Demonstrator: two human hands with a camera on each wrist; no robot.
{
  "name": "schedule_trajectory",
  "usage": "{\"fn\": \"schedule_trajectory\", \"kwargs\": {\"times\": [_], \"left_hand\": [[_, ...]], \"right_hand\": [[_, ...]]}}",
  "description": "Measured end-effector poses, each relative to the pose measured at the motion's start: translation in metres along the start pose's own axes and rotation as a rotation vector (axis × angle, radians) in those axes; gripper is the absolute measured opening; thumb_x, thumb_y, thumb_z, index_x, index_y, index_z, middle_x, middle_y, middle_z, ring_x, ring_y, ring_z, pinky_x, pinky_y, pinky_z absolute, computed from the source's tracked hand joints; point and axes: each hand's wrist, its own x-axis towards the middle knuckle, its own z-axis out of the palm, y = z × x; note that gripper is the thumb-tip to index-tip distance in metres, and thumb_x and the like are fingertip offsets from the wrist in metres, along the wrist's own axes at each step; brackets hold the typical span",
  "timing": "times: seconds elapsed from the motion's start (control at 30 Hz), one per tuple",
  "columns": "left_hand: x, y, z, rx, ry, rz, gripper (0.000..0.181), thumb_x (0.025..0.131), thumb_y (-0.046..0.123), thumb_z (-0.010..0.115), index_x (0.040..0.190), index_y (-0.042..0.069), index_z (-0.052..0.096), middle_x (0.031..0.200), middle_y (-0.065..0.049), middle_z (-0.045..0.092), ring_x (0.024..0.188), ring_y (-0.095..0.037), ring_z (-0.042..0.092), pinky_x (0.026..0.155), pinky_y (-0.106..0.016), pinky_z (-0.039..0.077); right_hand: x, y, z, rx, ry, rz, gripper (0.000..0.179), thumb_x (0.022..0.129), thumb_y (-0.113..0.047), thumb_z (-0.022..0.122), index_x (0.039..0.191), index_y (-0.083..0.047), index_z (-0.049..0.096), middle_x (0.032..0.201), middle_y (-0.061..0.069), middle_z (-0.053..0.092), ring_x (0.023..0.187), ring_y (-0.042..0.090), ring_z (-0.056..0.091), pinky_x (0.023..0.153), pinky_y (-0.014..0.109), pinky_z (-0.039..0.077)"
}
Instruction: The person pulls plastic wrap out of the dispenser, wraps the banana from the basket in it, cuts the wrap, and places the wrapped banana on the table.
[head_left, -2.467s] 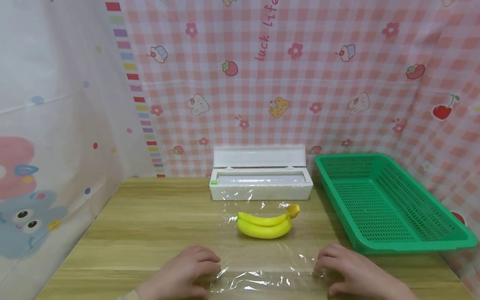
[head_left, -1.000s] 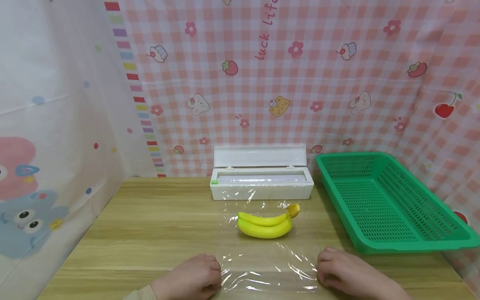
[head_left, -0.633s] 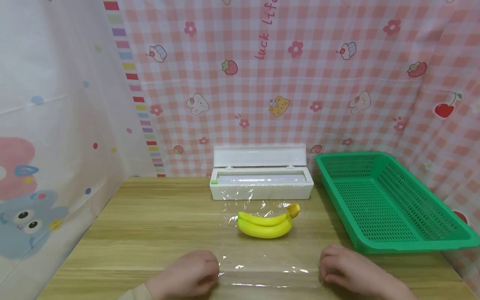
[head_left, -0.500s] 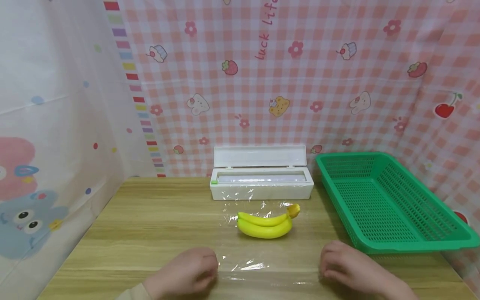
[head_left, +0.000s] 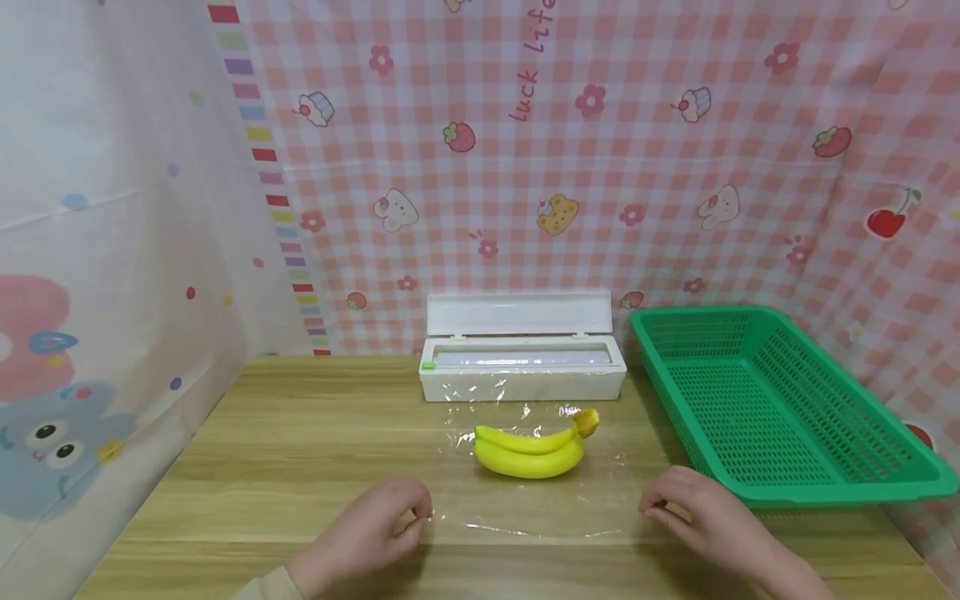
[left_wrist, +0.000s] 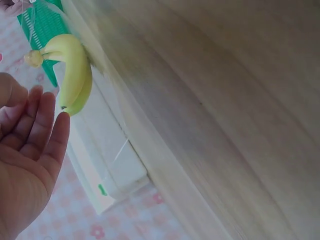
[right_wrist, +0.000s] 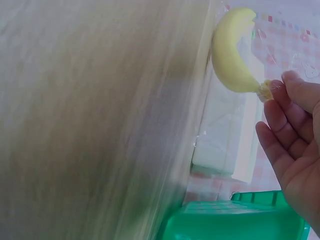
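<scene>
A sheet of clear cling film (head_left: pixel 525 508) runs from the white dispenser box (head_left: pixel 522 385) toward me. On it lies a bunch of yellow bananas (head_left: pixel 528 457), stem to the right. My left hand (head_left: pixel 371 529) pinches the near left corner of the film between thumb and forefinger. At the near right corner my right hand (head_left: pixel 708 521) does the same, its thumb (right_wrist: pixel 300 90) against the forefinger. The film's near edge stretches between both hands, lifted a little above the table. Its exact outline is hard to see.
A green plastic basket (head_left: pixel 750 417) stands on the right side of the wooden table (head_left: pixel 300 442). The dispenser's lid (head_left: pixel 519 314) is raised, and a film roll (head_left: pixel 522 357) shows inside. Patterned cloth (head_left: pixel 480 183) hangs behind and at the sides.
Both hands went from loose fingers beside the crinkled film to pinching its corners. The near edge was pulled straight, then moved up and away toward the bananas. The bananas stayed put.
</scene>
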Motion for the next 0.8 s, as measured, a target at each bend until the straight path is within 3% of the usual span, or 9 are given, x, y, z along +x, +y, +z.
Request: {"fn": "schedule_trajectory", "kwargs": {"times": [0.17, 0.27, 0.47, 0.67, 0.8], "left_hand": [[0.003, 0.001, -0.001, -0.040, 0.027, -0.098, 0.026, 0.080, -0.006, 0.068, 0.083, 0.016, 0.056, 0.082, 0.012, 0.058, 0.080, -0.002, 0.056, 0.068, -0.027, 0.056], [0.005, 0.002, -0.002, -0.055, 0.041, -0.146, 0.025, 0.082, -0.007, 0.067, 0.082, 0.016, 0.056, 0.081, 0.011, 0.058, 0.081, -0.003, 0.058, 0.068, -0.029, 0.058], [0.008, -0.001, -0.003, -0.049, 0.102, -0.145, 0.028, 0.081, -0.009, 0.066, 0.081, 0.016, 0.054, 0.079, 0.011, 0.058, 0.080, -0.004, 0.059, 0.068, -0.029, 0.057], [0.013, -0.003, -0.005, -0.056, 0.118, -0.182, 0.029, 0.081, -0.010, 0.066, 0.081, 0.016, 0.054, 0.079, 0.011, 0.057, 0.079, -0.004, 0.059, 0.068, -0.028, 0.058], [0.017, -0.005, -0.006, -0.074, 0.112, -0.225, 0.027, 0.083, -0.010, 0.065, 0.082, 0.015, 0.054, 0.081, 0.009, 0.059, 0.079, -0.005, 0.060, 0.067, -0.029, 0.058]], "right_hand": [[0.000, -0.002, 0.001, -0.014, 0.034, 0.063, 0.005, 0.094, -0.024, 0.068, 0.089, -0.025, 0.066, 0.088, -0.019, 0.061, 0.080, 0.002, 0.058, 0.074, 0.011, 0.047], [0.001, -0.004, 0.002, -0.022, 0.061, 0.113, 0.008, 0.091, -0.020, 0.072, 0.089, -0.025, 0.066, 0.088, -0.019, 0.062, 0.080, 0.003, 0.059, 0.072, 0.012, 0.048], [0.007, -0.008, 0.002, -0.034, 0.085, 0.174, 0.005, 0.094, -0.022, 0.068, 0.090, -0.024, 0.065, 0.088, -0.019, 0.061, 0.079, 0.002, 0.058, 0.069, 0.010, 0.046], [0.018, -0.011, 0.002, -0.076, 0.107, 0.208, 0.033, 0.077, 0.006, 0.077, 0.088, -0.021, 0.063, 0.085, -0.018, 0.060, 0.077, 0.001, 0.057, 0.067, 0.013, 0.047], [0.025, -0.013, 0.002, -0.109, 0.118, 0.251, 0.033, 0.075, 0.009, 0.078, 0.087, -0.018, 0.062, 0.082, -0.015, 0.060, 0.075, 0.001, 0.055, 0.061, 0.019, 0.051]]}}
